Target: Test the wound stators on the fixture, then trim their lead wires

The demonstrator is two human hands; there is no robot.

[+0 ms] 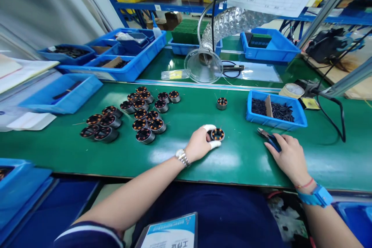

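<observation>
My left hand, with white covers on its thumb and forefinger, grips a motor stator, a short metal ring with copper windings inside. Under my right hand are blue-handled wire cutters; the fingers and thumb close on the handles, and the jaws point away to the left. A single stator stands farther back with thin wires sticking up. Several more stators stand grouped on the green mat to the left, with another cluster beyond them.
Behind the cutters sits a blue bin of short black pieces, split by a cardboard divider. A clear fume-extraction hood on a silver duct hangs over the back. Blue trays line the left rear, and a soldering iron lies near the hood.
</observation>
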